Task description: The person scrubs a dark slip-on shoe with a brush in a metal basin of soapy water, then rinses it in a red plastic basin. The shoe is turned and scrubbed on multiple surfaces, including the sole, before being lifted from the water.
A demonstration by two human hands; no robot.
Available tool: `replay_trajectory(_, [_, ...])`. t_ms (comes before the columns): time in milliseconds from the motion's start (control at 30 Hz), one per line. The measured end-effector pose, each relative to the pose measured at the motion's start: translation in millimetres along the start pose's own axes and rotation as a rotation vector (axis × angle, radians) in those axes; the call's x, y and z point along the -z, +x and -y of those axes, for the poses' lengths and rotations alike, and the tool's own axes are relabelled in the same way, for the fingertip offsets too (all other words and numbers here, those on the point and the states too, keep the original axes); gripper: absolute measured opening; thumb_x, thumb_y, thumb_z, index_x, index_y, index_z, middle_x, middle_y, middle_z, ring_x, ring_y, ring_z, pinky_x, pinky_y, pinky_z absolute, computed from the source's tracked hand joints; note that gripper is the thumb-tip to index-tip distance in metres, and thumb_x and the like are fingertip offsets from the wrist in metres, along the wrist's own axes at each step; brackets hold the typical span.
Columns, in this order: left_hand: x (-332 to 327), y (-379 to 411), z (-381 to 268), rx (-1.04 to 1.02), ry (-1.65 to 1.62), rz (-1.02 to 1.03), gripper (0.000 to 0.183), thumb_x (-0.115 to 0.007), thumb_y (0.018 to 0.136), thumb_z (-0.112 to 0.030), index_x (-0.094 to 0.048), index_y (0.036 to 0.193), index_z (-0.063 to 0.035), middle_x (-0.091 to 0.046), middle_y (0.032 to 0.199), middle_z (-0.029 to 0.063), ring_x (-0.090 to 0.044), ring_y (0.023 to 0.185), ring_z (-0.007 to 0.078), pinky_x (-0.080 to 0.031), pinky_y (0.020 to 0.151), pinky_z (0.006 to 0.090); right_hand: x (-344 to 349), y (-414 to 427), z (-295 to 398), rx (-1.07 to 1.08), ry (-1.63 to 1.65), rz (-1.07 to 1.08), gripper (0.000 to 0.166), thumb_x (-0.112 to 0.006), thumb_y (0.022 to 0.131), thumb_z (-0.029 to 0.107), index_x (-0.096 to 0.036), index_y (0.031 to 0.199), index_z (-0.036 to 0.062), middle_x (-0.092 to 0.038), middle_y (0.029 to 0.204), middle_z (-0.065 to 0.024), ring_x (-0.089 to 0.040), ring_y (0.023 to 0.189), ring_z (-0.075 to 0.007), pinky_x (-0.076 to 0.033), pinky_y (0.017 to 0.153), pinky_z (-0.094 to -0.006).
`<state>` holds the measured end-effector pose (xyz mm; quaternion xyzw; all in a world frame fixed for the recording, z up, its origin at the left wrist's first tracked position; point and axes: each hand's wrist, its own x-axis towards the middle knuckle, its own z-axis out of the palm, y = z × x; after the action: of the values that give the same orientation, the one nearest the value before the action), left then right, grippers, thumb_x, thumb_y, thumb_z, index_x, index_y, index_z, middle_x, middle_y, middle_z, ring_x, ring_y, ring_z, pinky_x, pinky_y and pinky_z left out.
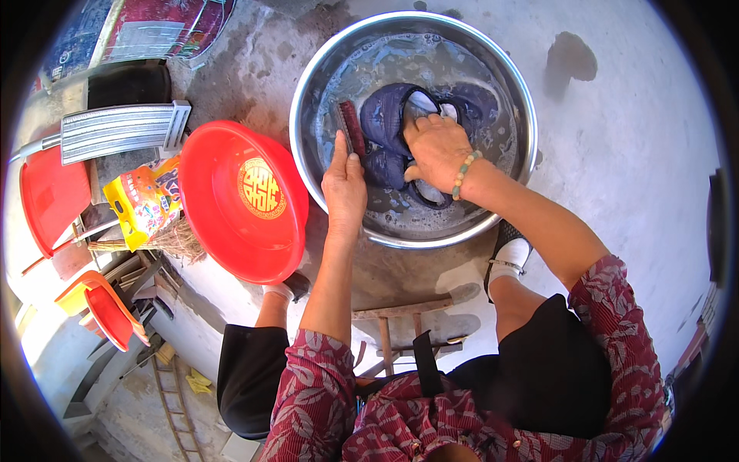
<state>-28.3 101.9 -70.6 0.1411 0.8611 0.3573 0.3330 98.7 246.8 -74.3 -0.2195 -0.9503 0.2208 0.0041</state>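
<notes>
A large round metal basin (398, 236) holds cloudy, soapy water. Dark blue shoes or slippers (385, 115) with pale insides lie wet in it, partly under water. My left hand (346, 187) grips a scrubbing brush (351, 127) with dark red bristles at the basin's left side, its bristles facing the footwear. My right hand (437, 151), with a bead bracelet at the wrist, reaches over from the right and its fingers go into the opening of one shoe. Those fingertips are partly hidden, and whether they grip it is unclear.
A red plastic basin (211, 190) with a gold emblem stands tilted left of the metal one. Beyond it are a yellow printed bag (138, 208), a twig broom (176, 239) and a silver slatted panel (118, 133). A wooden ladder (178, 410) lies lower left.
</notes>
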Motion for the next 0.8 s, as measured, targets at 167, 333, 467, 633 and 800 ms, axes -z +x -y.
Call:
replay_trajectory(167, [-2.7,8.6,-4.9,0.005,0.033,0.021,0.046,-0.050,0.097,-0.010,-0.046,0.143,-0.0089,-0.060,0.077,0.0062,-0.052,0.069,0.0116,-0.048,0.068,0.0271,-6.0,14.3,-20.5,0.080,0.063,0.099,0.023,-0.064,0.086,0.025,-0.062,0.102,0.0092,-0.067,0.087,-0.0128,-0.069,0.082,-0.0285,-0.053,0.067,-0.0423])
replay_trajectory(333, [2.5,22.3,-13.1,-0.031,0.077,0.010,0.045,-0.050,0.097,-0.010,-0.048,0.141,-0.0069,-0.070,0.099,0.0143,-0.058,0.077,0.0127,-0.049,0.076,0.0276,18.5,35.6,-18.3,-0.124,0.237,0.151,0.022,-0.054,0.092,0.023,-0.061,0.105,0.0058,-0.069,0.086,-0.0171,-0.067,0.080,-0.0367,-0.052,0.072,-0.0491])
replay_trajectory(467, [0.2,27.2,-29.2,-0.112,0.109,-0.009,0.044,-0.051,0.096,-0.010,-0.050,0.139,-0.0057,-0.069,0.102,0.0216,-0.065,0.083,0.0228,-0.050,0.078,0.0339,28.8,47.8,-24.8,-0.331,0.414,0.106,0.030,-0.054,0.092,0.027,-0.063,0.111,0.0041,-0.068,0.096,-0.0208,-0.065,0.093,-0.0383,-0.050,0.082,-0.0486])
replay_trajectory(633, [-22.3,-9.3,-51.0,-0.542,0.350,-0.078,0.047,-0.057,0.090,-0.007,-0.052,0.137,-0.0063,-0.060,0.079,0.0308,-0.062,0.072,0.0433,-0.050,0.067,0.0480,20.6,63.1,-51.0,-0.492,0.624,0.097,0.050,-0.060,0.087,0.039,-0.062,0.109,-0.0062,-0.063,0.112,-0.0284,-0.060,0.107,-0.0420,-0.048,0.091,-0.0451])
replay_trajectory(800, [-37.1,-22.9,-62.9,-0.500,0.527,-0.082,0.047,-0.058,0.090,-0.007,-0.052,0.137,-0.0055,-0.060,0.077,0.0307,-0.062,0.071,0.0450,-0.050,0.067,0.0492,-1.2,54.9,-54.0,-0.477,0.791,0.021,0.050,-0.067,0.080,0.039,-0.064,0.106,-0.0042,-0.064,0.110,-0.0275,-0.062,0.105,-0.0406,-0.048,0.091,-0.0432])
